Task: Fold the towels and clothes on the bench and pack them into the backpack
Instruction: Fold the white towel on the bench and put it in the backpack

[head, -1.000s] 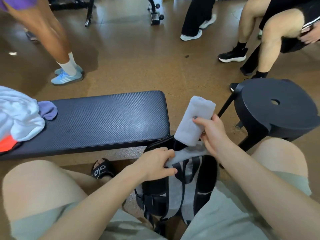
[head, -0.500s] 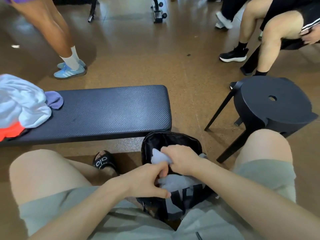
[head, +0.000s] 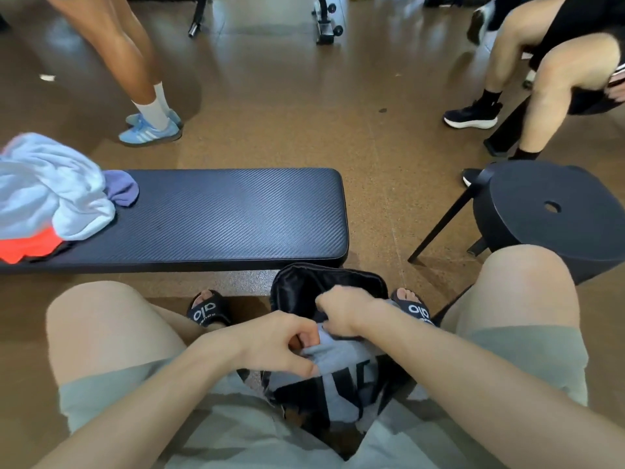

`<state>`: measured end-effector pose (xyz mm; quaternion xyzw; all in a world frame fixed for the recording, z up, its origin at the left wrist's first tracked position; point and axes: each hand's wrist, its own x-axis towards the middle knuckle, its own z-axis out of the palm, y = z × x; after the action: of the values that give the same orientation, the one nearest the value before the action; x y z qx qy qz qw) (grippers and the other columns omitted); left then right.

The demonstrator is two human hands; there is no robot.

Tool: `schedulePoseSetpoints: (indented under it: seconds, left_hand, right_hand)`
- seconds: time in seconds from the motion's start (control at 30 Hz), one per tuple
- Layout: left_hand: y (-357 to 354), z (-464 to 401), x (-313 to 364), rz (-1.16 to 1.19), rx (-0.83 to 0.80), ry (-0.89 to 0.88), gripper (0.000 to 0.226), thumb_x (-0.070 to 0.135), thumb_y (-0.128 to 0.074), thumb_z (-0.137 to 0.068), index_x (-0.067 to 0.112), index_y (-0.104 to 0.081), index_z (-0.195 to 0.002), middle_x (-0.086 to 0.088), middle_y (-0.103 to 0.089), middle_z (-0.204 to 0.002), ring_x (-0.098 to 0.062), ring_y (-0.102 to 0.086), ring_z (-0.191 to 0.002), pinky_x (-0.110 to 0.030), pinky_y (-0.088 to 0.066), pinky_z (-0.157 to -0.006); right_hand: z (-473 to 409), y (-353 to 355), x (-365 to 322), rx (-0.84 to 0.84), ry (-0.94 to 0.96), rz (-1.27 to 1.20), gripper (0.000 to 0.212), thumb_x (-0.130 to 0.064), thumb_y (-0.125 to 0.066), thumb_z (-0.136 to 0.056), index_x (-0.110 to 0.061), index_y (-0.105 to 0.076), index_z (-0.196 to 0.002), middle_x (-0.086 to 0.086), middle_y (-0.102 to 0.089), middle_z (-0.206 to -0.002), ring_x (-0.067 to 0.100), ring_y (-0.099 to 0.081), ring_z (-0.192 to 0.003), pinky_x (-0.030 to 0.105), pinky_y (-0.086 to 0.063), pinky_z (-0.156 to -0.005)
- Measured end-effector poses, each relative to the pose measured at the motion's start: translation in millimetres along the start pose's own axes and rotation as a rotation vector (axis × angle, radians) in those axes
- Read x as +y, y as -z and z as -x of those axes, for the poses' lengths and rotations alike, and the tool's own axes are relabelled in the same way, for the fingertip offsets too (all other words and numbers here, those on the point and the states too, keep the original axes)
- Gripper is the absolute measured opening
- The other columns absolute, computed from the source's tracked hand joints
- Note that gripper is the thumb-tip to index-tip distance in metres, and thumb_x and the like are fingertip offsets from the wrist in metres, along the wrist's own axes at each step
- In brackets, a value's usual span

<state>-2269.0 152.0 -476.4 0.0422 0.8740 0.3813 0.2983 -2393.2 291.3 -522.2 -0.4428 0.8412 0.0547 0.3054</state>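
Your left hand (head: 280, 343) pinches the grey-and-black fabric backpack's (head: 338, 377) rim; your right hand (head: 341, 309) reaches inside, fingers hidden, grip indeterminable.

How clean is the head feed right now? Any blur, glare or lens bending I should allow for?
Head view: backpack, left hand and right hand are sharp; the seated bystander's leg at top right is motion-blurred; soft glare streaks the floor; wide-angle distortion bows the bench edges.

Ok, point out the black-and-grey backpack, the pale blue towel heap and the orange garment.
black-and-grey backpack (head: 341, 384), head view, grey front panel.
pale blue towel heap (head: 50, 187), head view, middle of the crumpled pile.
orange garment (head: 27, 247), head view, exposed part under the towel.
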Motion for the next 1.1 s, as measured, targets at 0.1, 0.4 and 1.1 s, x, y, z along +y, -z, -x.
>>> schedulePoseSetpoints:
  seconds: [0.1, 0.4, 1.1]
  left_hand:
    - [15, -6, -3, 0.025, 0.009, 0.052, 0.02, 0.036, -0.076, -0.084, 0.025, -0.066, -0.098, 0.011, -0.069, -0.09, -0.002, -0.064, -0.08, -0.024, -0.054, -0.074]
    - [82, 1, -46, 0.002, 0.239, 0.249, 0.008, 0.039, -0.065, -0.091, 0.031, -0.068, -0.091, 0.014, -0.069, -0.093, 0.0, -0.062, -0.089, -0.024, -0.049, -0.079]
    - [219, 78, -271, -0.061, 1.349, 0.813, 0.032, 0.03, -0.063, -0.081, 0.016, -0.061, -0.11, -0.015, -0.065, -0.103, -0.037, -0.06, -0.1, -0.043, -0.048, -0.08]
  right_hand:
    - [-4, 33, 7, 0.094, 0.034, -0.047, 0.021, -0.022, -0.057, -0.093, -0.015, -0.063, -0.113, 0.01, -0.064, -0.115, 0.031, -0.061, -0.106, 0.033, -0.04, -0.072]
    - [-61, 100, -32, 0.362, 0.132, -0.257, 0.016, -0.02, -0.05, -0.094, -0.022, -0.066, -0.099, -0.001, -0.069, -0.096, 0.025, -0.062, -0.094, 0.039, -0.052, -0.078]
    - [-245, 161, -183, 0.309, 0.231, -0.663, 0.036, -0.031, -0.058, -0.099, -0.023, -0.052, -0.133, -0.004, -0.061, -0.103, 0.015, -0.06, -0.092, 0.037, -0.051, -0.081]
